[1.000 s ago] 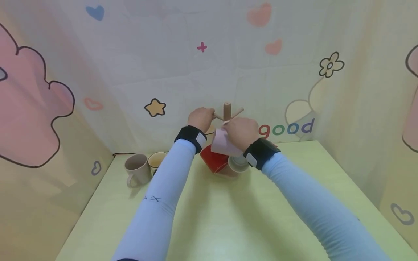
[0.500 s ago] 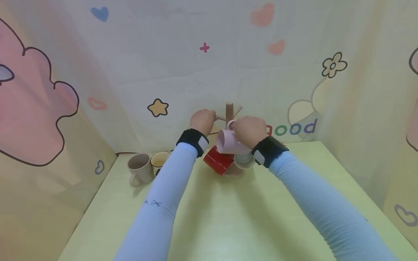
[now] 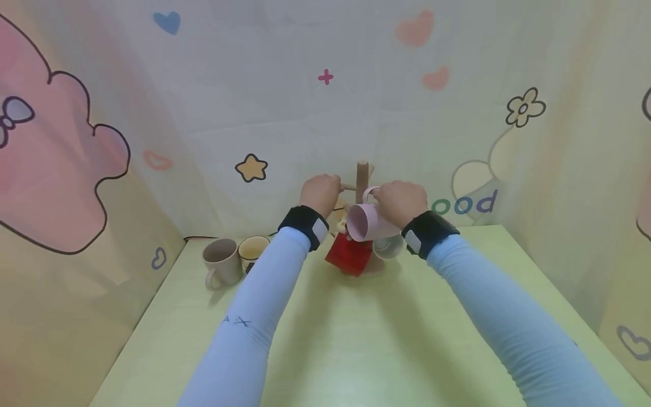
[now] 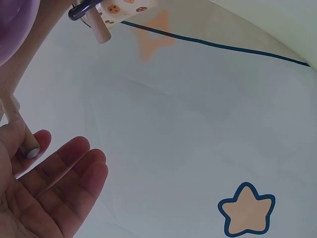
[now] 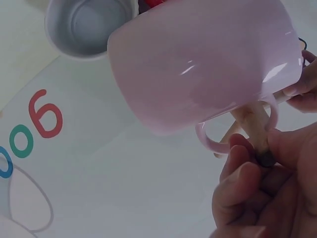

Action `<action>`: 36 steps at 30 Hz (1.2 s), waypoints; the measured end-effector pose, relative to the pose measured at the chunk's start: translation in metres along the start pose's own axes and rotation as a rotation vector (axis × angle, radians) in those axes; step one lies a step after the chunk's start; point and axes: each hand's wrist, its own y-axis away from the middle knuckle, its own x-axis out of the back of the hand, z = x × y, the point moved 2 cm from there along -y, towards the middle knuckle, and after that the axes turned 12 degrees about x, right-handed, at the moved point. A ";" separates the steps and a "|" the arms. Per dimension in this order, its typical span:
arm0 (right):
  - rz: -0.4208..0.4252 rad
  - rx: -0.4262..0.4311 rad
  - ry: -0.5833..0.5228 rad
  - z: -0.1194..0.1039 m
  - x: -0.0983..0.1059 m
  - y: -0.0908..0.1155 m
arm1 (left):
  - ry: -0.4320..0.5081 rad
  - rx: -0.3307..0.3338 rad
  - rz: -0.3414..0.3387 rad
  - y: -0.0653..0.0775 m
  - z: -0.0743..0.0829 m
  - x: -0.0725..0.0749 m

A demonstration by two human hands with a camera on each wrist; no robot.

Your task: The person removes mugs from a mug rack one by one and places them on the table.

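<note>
Mugs hang on a wooden mug tree, whose post (image 3: 362, 183) rises between the hands. My left hand (image 3: 321, 193) pinches the tip of one peg (image 4: 26, 134) between thumb and forefinger, its other fingers held out. With thumb and fingertips, my right hand (image 3: 402, 200) grips the dark-tipped end of another peg (image 5: 253, 126), which passes at the handle loop of a pink mug (image 5: 198, 64). That mug lies sideways, mouth to the left in the head view. Below it hang a red mug (image 3: 350, 257) and a whitish mug (image 5: 94, 25). A patterned mug (image 4: 129, 7) shows behind.
At the left on the pale green table (image 3: 325, 350) stand a taupe mug (image 3: 222, 263) and a cream mug (image 3: 251, 249), the latter partly hidden by the left forearm. A printed cloth wall (image 3: 285, 124) rises close behind the tree.
The mug tree has turned between my hands. The pink mug's mouth has swung into view on the left, the red mug has turned, and the patterned mug has come into sight.
</note>
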 end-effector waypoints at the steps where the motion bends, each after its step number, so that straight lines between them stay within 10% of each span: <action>1: -0.002 -0.001 -0.004 0.001 0.001 0.000 | 0.004 -0.003 0.002 0.001 0.000 0.001; 36: -0.006 -0.136 -0.126 0.023 -0.001 -0.002 | 0.031 -0.029 0.005 0.018 0.005 -0.002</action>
